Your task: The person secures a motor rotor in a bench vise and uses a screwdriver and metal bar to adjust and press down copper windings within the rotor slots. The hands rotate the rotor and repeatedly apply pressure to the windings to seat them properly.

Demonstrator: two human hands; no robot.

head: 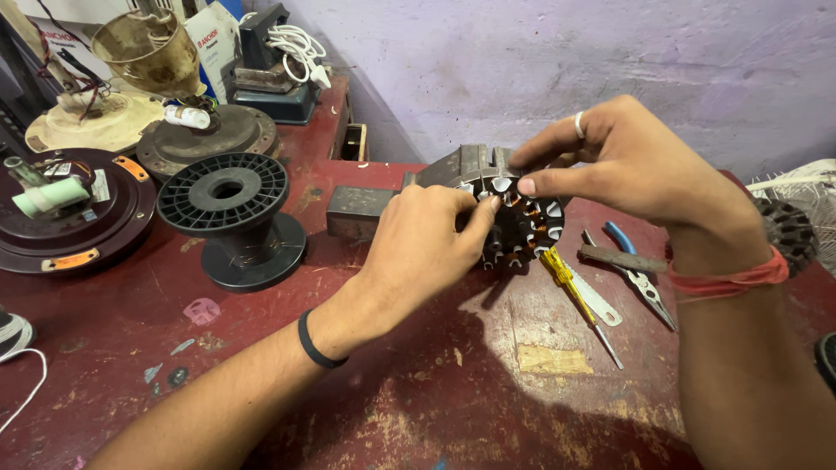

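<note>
Left hand (427,244) is curled around the near side of a round motor stator (522,222), thumb pressed against its rim, holding it tipped up on edge just above the worn red surface (418,400). Right hand (627,165), with a ring on one finger and a red band at the wrist, comes in from above; its thumb and forefinger are pinched together at the top of the stator, apparently on a strand of copper winding or a slot insulator, though the thing pinched is too small to make out. The stator sits between the two hands, in front of a grey metal block (361,211), with copper coils showing between pale slot liners.

A sound way to do this fine work, judging by the grip, is for the left hand to stay firm and low so the core cannot rotate, while the right moves only its fingertips. Pulling gently and in line with the slot should spare the thin wire from kinks and keep the liners seated.

Close to the right of the stator lie a yellow-handled screwdriver (575,292) and blue-handled pliers (640,278), within reach. A black plastic spool (228,196) stands to the left, well apart, beside dark round fan housings (74,213).
</note>
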